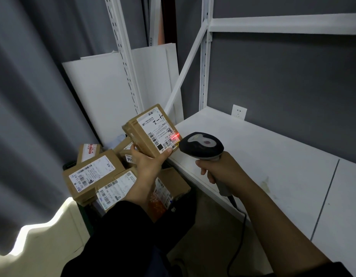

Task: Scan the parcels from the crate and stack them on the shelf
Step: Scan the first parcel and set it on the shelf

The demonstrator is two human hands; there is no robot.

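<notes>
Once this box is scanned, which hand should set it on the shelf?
Left, most likely. The left hand grips the parcel from below, close to the front edge of the white shelf. The right hand is wrapped round the barcode scanner, so it is not free.

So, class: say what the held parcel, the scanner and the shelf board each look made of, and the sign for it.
The parcel: matte brown cardboard, with folded flap edges and a white paper label.
The scanner: moulded plastic, dark matte with a grey inset, smoothly rounded.
The shelf board: white-coated board, perhaps laminate or painted wood; flat, scuffed, with a seam.
</notes>
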